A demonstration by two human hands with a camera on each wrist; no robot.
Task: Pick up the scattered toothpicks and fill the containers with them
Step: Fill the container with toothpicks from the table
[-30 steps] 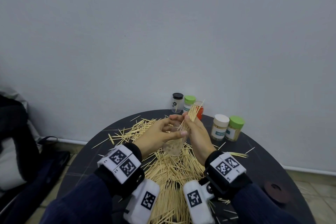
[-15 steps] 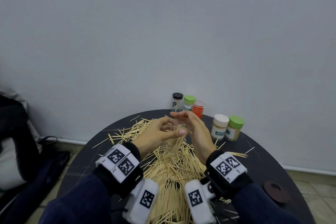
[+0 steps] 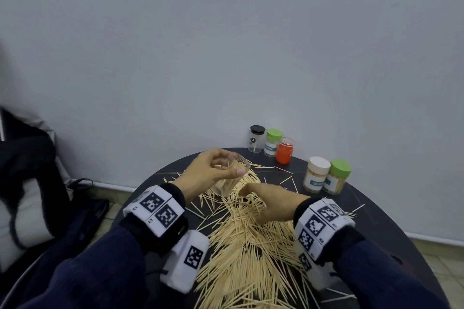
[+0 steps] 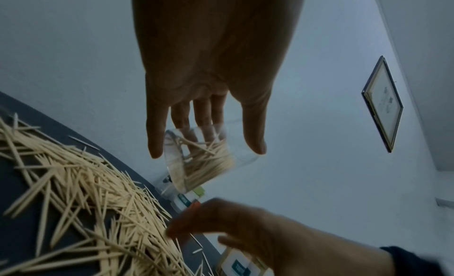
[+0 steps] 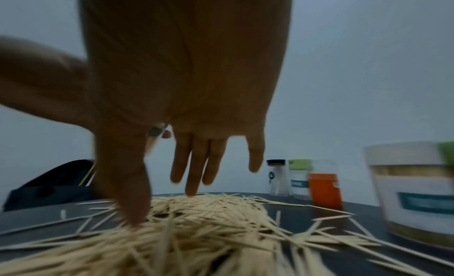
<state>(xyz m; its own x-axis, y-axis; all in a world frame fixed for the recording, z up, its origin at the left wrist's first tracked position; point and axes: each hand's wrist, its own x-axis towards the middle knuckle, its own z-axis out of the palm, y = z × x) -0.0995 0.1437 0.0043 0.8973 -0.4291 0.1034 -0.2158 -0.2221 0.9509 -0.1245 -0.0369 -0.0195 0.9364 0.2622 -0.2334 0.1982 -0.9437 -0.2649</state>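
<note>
Left hand grips a clear cup part-filled w/ toothpicks, tilted, just beyond the toothpick pile; right hand lies on the pile's far end, nearer it than the left. Left wrist view: cup mouth faces away. Right wrist view: right fingers spread, holding nothing, tips touching sticks that lie crisscross.

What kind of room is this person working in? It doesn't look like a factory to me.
Probably an ordinary room in a home or small office, not a workshop: a small round dark table pushed against a plain painted wall, a framed picture hanging on it, and tiled floor below.
</note>
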